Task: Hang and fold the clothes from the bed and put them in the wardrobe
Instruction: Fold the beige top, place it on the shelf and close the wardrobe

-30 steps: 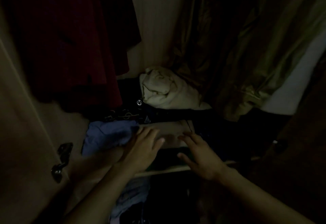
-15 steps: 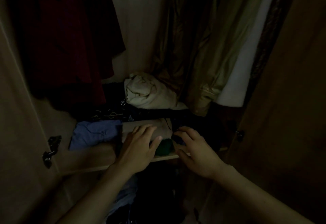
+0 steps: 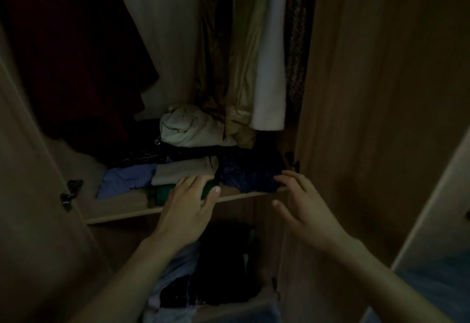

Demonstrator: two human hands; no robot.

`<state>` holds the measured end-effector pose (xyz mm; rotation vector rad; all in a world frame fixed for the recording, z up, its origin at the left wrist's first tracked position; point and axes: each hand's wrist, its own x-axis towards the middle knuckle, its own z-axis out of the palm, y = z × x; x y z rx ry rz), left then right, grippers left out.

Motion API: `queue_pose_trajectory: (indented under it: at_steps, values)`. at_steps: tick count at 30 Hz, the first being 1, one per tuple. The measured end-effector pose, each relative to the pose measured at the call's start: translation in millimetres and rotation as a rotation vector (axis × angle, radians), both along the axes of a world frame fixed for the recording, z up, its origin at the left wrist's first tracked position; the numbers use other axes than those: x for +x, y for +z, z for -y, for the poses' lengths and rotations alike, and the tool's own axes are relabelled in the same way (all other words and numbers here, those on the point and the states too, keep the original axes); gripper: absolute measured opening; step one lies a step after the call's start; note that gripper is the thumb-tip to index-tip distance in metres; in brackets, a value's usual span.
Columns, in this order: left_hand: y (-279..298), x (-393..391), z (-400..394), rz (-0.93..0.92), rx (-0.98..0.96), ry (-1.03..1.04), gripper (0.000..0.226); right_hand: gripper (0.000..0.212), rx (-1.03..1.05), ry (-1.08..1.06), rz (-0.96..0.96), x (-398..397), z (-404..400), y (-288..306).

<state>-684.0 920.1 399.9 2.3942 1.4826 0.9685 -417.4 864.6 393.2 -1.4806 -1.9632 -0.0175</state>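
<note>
Folded beige-on-green garment stack was seen on wooden wardrobe shelf, long axis L-R, w/ blue cloth beside. Left hand was laid flat on it, fingers straight; right hand was held apart, relaxed, empty.

No readable text, label or number anywhere; too dark.

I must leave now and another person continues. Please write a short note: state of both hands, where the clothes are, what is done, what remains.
Left hand: open, straight fingers resting on the folded green garment at the shelf front.
Right hand: open, holding nothing, in front of the dark blue garment.
Shelf: green garment with a beige folded piece on it, light blue garment to the left, white bundle behind.
Done: these folded pieces are in the wardrobe.
Left: the bed is out of view, so I cannot tell what remains there.
</note>
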Motion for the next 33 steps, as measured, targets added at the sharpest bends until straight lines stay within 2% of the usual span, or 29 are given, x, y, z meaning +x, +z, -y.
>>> queue_pose_trajectory:
  at_steps: [6,10,14,22,25,30,33]
  values:
    - [25.2,30.6,34.8,0.006,0.078,-0.027,0.054,0.054,0.042,0.005,0.035,12.3,46.2,24.8]
    - [34.9,32.9,44.5,0.002,0.089,-0.081,0.049,0.054,0.084,-0.069,0.053,22.4,65.2,47.4]
    - [47.0,26.0,49.9,0.055,0.113,-0.104,0.056,0.054,0.134,-0.125,0.112,24.5,80.5,62.7]
    - [48.7,49.3,50.2,0.05,0.133,-0.236,0.048,0.058,0.158,-0.224,0.159,34.2,115.9,65.4]
    - [49.6,74.0,57.5,0.052,0.107,-0.278,0.052,0.057,0.197,-0.271,0.143,55.4,127.4,69.5]
    - [60.8,113.4,61.2,-0.001,0.183,-0.346,0.064,0.054,0.323,-0.355,0.083,99.0,126.1,85.5]
    - [74.4,138.8,55.1,-0.002,0.197,-0.336,0.067,0.067,0.368,-0.421,-0.029,125.7,117.9,93.7]
